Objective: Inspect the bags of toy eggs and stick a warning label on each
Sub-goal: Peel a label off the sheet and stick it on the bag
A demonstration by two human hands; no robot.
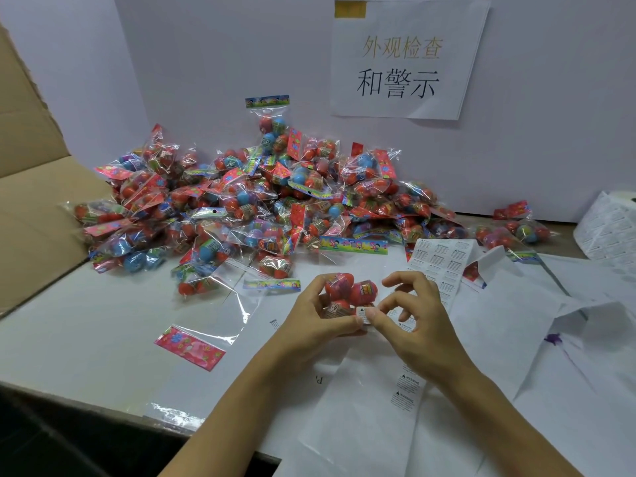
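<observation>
My left hand [315, 313] grips a clear bag of red toy eggs [349, 292] just above the white table near its middle. My right hand [411, 313] pinches a small white warning label [363, 315] with thumb and forefinger against the bag's lower front. A strip of warning labels [438, 266] lies on the table just behind my right hand. A large pile of bagged eggs [261, 201], red and blue, fills the back of the table against the wall.
An empty clear bag with a pink header [192, 347] lies left of my hands. White backing sheets [516, 321] cover the table's right side, with a label roll [609, 225] at far right. A cardboard box flap [31, 201] stands at left. A paper sign [406, 60] hangs on the wall.
</observation>
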